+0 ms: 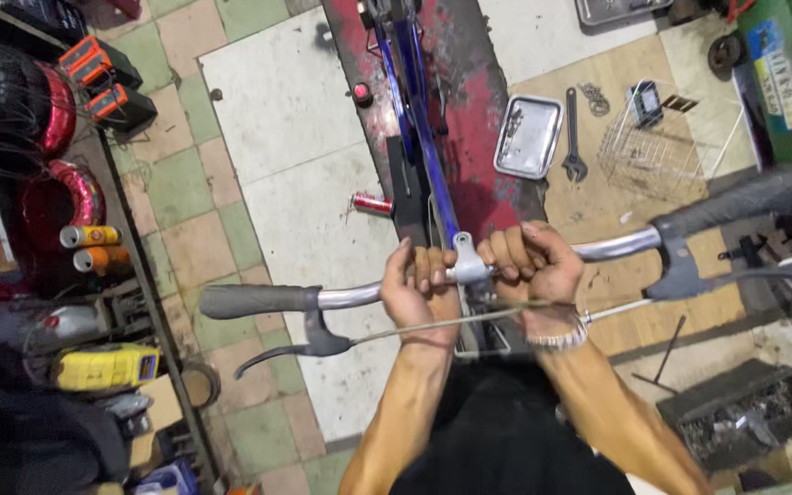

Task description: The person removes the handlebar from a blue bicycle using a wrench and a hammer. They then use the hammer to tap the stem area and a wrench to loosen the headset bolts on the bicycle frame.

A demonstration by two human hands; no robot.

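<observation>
1. Left hand (422,289): clenched round the handlebar (359,295), just left of the stem clamp (466,261); fingers curled over the top of the bar.
2. Right hand (532,268): also clenched on the handlebar, just right of the clamp; a beaded bracelet (561,337) sits at the wrist.
3. Handlebar: bare metal tube running across the view, left end lower than right. Grey grip (247,300) on the left end, w/ black brake lever (309,341) just inboard and below it. Second grey grip (744,200) on the right end, blurred, w/ its black lever mount (680,270) beside it.
4. Brake cable (442,323): passes from the left lever across both wrists toward the right side.
5. Blue bicycle frame (419,110): extends away from the clamp toward the top edge, above a red-stained strip of floor.
6. Floor items, right of frame: metal tray (529,136), adjustable wrench (573,137) just beside it, wire basket (662,147) further right, all on a wooden board (616,211).
7. Red spray can (371,203): lying on pale tile (295,119), just left of the frame.
8. Left edge: shelving w/ two orange cans (89,247) and a yellow tool (107,367).
9. Lower right corner: dark bin of small metal parts (744,417).
</observation>
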